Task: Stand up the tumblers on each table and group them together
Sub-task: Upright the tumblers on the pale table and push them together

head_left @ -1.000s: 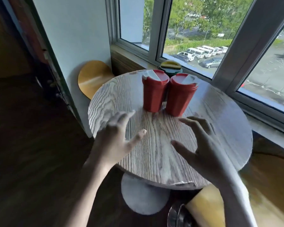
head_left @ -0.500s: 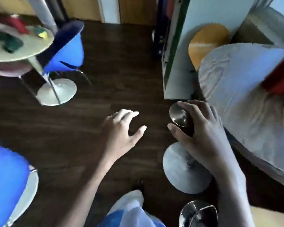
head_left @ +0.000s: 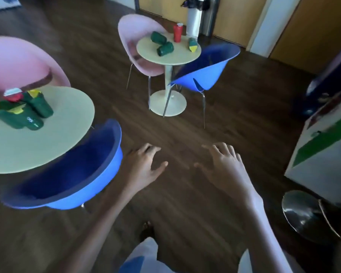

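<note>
My left hand (head_left: pixel 146 166) and my right hand (head_left: pixel 222 164) hover open and empty over the dark wooden floor. On the far round table (head_left: pixel 177 57) one red tumbler (head_left: pixel 177 33) stands upright, while two green tumblers (head_left: pixel 158 38) (head_left: pixel 165 48) and a green one with a yellow lid (head_left: pixel 192 44) lie on their sides. On the near round table (head_left: pixel 47 138) at the left, several green tumblers with yellow lids (head_left: pixel 40 104) and a red tumbler (head_left: pixel 13 95) stand grouped close together.
A blue chair (head_left: pixel 71 174) stands by the near table, just left of my left hand. A pink chair (head_left: pixel 138 44) and another blue chair (head_left: pixel 203 71) flank the far table. A white and green panel (head_left: pixel 323 154) and a chrome stool base (head_left: pixel 301 211) are at the right.
My view has swung away from the wooden window table with its two red tumblers to the room. Both hands have come away from that table and hang empty over the floor.
</note>
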